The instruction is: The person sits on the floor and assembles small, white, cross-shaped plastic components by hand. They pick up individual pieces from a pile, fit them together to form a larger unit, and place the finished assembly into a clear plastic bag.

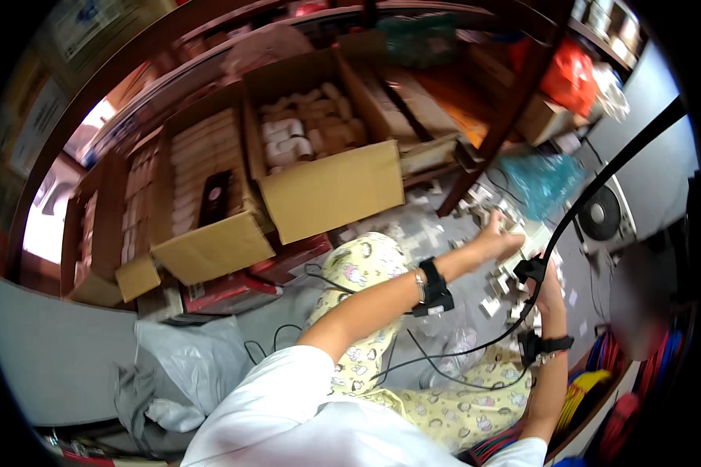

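On the floor at right lies a loose heap of small white block-like pieces (pixel 491 306), too small to tell their kind. My left hand (pixel 497 242) reaches over the heap, thumb and fingers apart. Close to its fingertips is a larger pale piece (pixel 534 236); I cannot tell whether the hand touches it. My right hand (pixel 551 293) is just beyond, at the right side of the heap. A black cable and its clip (pixel 530 269) cover part of its fingers, so its grip is hidden. Both wrists wear black straps.
Open cardboard boxes (pixel 331 191) of wrapped cylinders stand at left under a wooden shelf. A shelf post (pixel 506 124) comes down near the heap. Behind it are a teal plastic bag (pixel 544 183) and a white-framed fan or speaker (pixel 604 212). Coloured cable bundles (pixel 584 397) lie at right.
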The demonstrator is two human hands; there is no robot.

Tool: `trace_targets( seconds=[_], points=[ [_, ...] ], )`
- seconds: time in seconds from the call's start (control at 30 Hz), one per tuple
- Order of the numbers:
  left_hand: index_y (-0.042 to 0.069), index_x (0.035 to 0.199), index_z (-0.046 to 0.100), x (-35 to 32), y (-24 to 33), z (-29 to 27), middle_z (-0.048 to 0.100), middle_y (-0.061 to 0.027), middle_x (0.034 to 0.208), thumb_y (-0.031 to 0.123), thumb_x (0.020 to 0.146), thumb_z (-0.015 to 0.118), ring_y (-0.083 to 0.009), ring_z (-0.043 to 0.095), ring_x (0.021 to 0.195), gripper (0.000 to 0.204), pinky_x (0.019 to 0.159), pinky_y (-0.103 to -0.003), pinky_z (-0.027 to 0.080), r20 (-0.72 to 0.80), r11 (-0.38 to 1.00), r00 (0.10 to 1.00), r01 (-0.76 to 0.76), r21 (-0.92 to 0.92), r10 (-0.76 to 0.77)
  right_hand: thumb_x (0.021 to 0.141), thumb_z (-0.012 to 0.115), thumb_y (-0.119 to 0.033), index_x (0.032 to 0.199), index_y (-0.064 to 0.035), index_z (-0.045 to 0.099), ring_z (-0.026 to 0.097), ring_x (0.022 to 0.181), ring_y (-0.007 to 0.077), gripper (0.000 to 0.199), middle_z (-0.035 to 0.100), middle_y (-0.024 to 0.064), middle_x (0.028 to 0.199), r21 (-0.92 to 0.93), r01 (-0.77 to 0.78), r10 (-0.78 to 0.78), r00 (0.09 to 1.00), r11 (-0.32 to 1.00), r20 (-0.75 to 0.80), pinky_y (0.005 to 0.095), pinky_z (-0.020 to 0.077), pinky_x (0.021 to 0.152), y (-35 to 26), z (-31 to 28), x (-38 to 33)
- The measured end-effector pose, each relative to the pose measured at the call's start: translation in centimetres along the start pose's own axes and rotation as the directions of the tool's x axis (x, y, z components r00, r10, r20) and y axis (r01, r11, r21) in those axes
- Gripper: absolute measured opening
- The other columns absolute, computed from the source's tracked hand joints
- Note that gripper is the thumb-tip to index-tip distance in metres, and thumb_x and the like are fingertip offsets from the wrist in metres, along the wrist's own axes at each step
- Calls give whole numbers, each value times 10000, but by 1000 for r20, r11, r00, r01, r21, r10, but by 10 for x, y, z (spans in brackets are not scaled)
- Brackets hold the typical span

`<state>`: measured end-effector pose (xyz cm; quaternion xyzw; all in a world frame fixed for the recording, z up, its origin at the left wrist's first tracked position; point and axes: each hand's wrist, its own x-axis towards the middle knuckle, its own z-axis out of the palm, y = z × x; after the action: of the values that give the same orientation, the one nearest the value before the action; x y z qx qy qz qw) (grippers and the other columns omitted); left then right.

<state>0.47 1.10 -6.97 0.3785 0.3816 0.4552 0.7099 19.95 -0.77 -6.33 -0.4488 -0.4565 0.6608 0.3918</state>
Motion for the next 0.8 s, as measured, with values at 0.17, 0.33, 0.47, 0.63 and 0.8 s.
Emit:
trace_targets(
  seconds=[0.17,0.33,0.47,0.63,0.8],
  points=[
    [102,1000,278,-1,-9,2,408,6,649,160,798,630,-80,422,572,411,495,-261,362,104,987,989,-92,-130,106,810,608,-364,1310,-52,415,492,1132,169,621,523,49,1215,-36,30,-31,999,999,-34,343,378,959,2,-11,-4],
    [53,1027,295,3,-16,4,416,-16,674,162,792,662,-102,423,576,449,505,-275,368,284,980,938,-191,-51,198,762,660,-380,1338,-21,373,466,1185,203,737,499,86,1258,-31,147,-144,985,989,93,344,357,995,-6,-22,-4],
    [-36,1127,292,-3,-8,-4,485,-83,797,255,691,760,-136,487,696,703,598,-267,436,257,947,945,-254,196,200,720,694,-394,1327,14,370,490,1163,212,800,497,108,1259,-114,89,-92,996,989,-16,338,368,984,-16,-23,-13],
    [-80,1116,389,9,-7,-10,526,-107,879,328,600,821,-183,544,781,787,630,-293,469,312,1000,950,-18,22,10,677,708,-409,1300,44,403,518,1110,205,828,527,117,1213,-225,116,-101,992,967,77,324,388,945,-34,7,-19],
    [-28,889,551,1,7,-16,569,-79,732,397,555,828,-167,559,632,607,559,-287,456,403,878,906,-293,379,128,651,707,-346,1323,27,400,517,1106,203,827,530,113,1214,-405,40,6,994,913,110,304,392,930,-40,26,-22]
  ],
)
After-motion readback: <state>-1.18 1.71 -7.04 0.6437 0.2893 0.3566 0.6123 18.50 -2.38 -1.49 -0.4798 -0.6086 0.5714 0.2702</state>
